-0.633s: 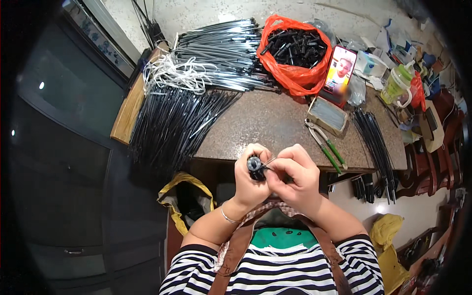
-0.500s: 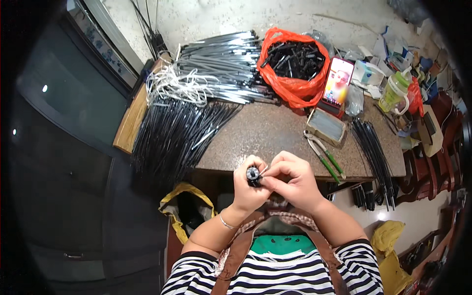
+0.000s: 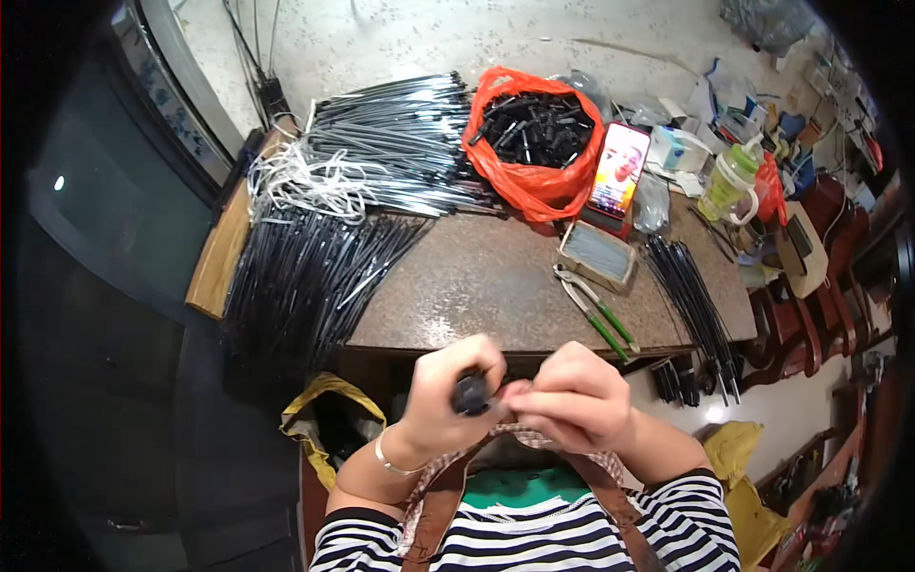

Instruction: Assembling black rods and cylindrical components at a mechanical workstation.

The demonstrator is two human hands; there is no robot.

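Just off the near table edge, my left hand (image 3: 450,391) is wrapped round a black cylindrical part (image 3: 471,392), its round end facing up. Close against it on the right, my right hand (image 3: 577,396) has its fingers pinched together beside that part. Motion smears the fingertips, and whatever they hold is too blurred to make out. A pair of green-handled pliers (image 3: 599,315) lies on the table (image 3: 457,286) beyond my right hand. Behind the pliers sits a small open box of thin grey pins (image 3: 599,255).
Long black rods (image 3: 305,276) and silvery rods (image 3: 391,143) cover the table's left, with white cord (image 3: 310,181) on top. A red bag (image 3: 543,195) of black parts stands at the back, beside a propped phone (image 3: 620,172). Black rods (image 3: 691,305) overhang the right edge; a green bottle (image 3: 729,181) stands behind.
Both hands have come lower and nearer my body, the black part tilting with the left. The whole view has shifted, so the table things sit further left.
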